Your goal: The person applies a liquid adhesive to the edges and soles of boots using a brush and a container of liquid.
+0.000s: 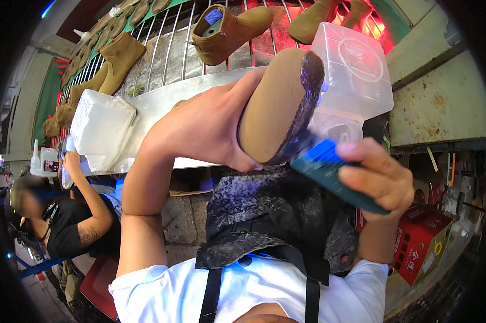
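Note:
My left hand (210,126) grips a tan boot (278,102) from the left, with its flat tan sole turned toward me and a dark wet strip along the sole's right edge. My right hand (380,175) holds a brush with a blue-green handle (334,175); its bristle end touches the lower right edge of the sole. Under both hands lies my dark, glue-stained apron (270,215).
A metal rack (173,48) behind carries several more tan boots (227,32). A clear plastic container (356,70) stands right of the held boot, a white tub (100,126) at the left. A person in black (71,215) sits at lower left. A red box (420,242) sits at right.

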### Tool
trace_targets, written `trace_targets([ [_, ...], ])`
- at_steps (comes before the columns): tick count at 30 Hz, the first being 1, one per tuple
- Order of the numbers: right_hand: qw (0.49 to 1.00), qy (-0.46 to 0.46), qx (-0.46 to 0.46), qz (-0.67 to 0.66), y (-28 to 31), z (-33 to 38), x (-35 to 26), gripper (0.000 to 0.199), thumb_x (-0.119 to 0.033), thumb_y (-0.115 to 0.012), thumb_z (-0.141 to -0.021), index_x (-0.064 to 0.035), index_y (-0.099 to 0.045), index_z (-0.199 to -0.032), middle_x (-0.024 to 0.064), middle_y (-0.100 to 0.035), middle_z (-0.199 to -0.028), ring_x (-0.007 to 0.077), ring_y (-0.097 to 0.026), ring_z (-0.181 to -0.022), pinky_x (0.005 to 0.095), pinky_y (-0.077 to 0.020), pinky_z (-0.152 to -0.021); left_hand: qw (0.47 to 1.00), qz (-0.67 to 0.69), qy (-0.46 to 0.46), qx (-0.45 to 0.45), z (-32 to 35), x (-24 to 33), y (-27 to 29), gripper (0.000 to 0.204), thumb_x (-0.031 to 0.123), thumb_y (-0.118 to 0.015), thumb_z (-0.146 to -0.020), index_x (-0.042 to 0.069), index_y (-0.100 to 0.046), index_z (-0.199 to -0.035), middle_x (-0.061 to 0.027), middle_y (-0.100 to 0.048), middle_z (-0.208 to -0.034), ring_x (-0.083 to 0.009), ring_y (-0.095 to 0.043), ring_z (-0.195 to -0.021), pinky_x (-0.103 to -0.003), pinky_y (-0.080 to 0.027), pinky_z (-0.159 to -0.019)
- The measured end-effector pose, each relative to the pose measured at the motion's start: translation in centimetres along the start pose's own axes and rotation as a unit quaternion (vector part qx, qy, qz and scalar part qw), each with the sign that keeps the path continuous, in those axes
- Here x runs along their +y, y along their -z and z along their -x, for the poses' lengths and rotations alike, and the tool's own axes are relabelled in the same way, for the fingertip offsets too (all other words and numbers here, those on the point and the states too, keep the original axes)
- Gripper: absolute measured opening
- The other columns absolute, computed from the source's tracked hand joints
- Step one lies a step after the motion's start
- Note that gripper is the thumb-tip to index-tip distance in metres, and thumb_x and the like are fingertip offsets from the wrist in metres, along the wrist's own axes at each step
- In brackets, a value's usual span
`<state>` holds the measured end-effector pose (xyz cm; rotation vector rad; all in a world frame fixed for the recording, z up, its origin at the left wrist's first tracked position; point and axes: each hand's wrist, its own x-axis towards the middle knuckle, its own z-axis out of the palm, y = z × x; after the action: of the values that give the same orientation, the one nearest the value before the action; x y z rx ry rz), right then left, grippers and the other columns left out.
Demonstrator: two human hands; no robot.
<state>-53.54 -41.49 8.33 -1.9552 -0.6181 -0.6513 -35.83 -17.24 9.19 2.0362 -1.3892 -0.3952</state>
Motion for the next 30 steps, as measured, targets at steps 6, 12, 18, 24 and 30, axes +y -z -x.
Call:
trace_targets([
  [6, 0.997, -0.062, -0.046, 0.024, 3.1, -2.1, -1.0, 0.037, -0.005, -0.074, -0.083, 0.0024, -0.067, -0.118, 0.0282, -0.069, -0.114, 0.0311, -0.074, -0.086, 0.0392, -0.0620, -0.075, 0.998, -0.048, -0.004, -0.040, 0.6, -0.5, 1.0, 0.115, 0.031, -0.098, -0.053, 0.003, -0.040, -0.148, -0.0203, -0.059, -0.134, -0.0398, -0.060, -0.121, -0.043, -0.049, -0.102],
  [12, 0.990, -0.110, -0.053, 0.071, 5.2, -5.8, -2.0, 0.045, 0.000, -0.068, -0.087, 0.0064, -0.060, -0.131, 0.0256, -0.068, -0.120, 0.0301, -0.073, -0.091, 0.0381, -0.0613, -0.080, 0.997, -0.063, -0.028, -0.044, 0.5, -0.2, 0.9, 0.135, 0.017, -0.094, -0.057, 0.005, -0.006, -0.159, -0.0301, -0.060, -0.130, -0.0462, -0.060, -0.120, -0.046, -0.052, -0.097],
  [18, 0.973, -0.022, -0.121, 0.196, 3.5, -5.7, -2.5, 0.032, -0.003, -0.075, -0.081, -0.0046, -0.069, -0.113, 0.0257, -0.071, -0.111, 0.0347, -0.072, -0.099, 0.0379, -0.0586, -0.084, 0.999, -0.038, -0.033, -0.017, 0.5, -1.3, 0.2, 0.130, 0.016, -0.092, -0.060, 0.002, -0.007, -0.158, -0.0324, -0.061, -0.123, -0.0472, -0.061, -0.116, -0.046, -0.052, -0.094],
  [24, 0.981, -0.051, -0.092, 0.166, 1.8, -3.8, -1.8, 0.031, -0.001, -0.077, -0.078, -0.0064, -0.071, -0.108, 0.0226, -0.072, -0.111, 0.0336, -0.073, -0.097, 0.0369, -0.0600, -0.083, 0.998, -0.052, -0.031, 0.002, 0.1, -2.1, 0.1, 0.130, 0.018, -0.092, -0.059, 0.000, -0.008, -0.156, -0.0323, -0.062, -0.122, -0.0471, -0.063, -0.113, -0.045, -0.053, -0.093],
  [30, 0.983, -0.083, -0.065, 0.153, 0.0, -2.1, -1.4, 0.030, 0.000, -0.076, -0.078, -0.0058, -0.075, -0.107, 0.0206, -0.071, -0.115, 0.0330, -0.073, -0.099, 0.0347, -0.0597, -0.085, 0.999, -0.016, 0.036, -0.005, -0.1, -2.0, 0.3, 0.135, 0.026, -0.099, -0.053, 0.006, -0.017, -0.158, -0.0220, -0.059, -0.134, -0.0361, -0.062, -0.123, -0.041, -0.051, -0.100],
])
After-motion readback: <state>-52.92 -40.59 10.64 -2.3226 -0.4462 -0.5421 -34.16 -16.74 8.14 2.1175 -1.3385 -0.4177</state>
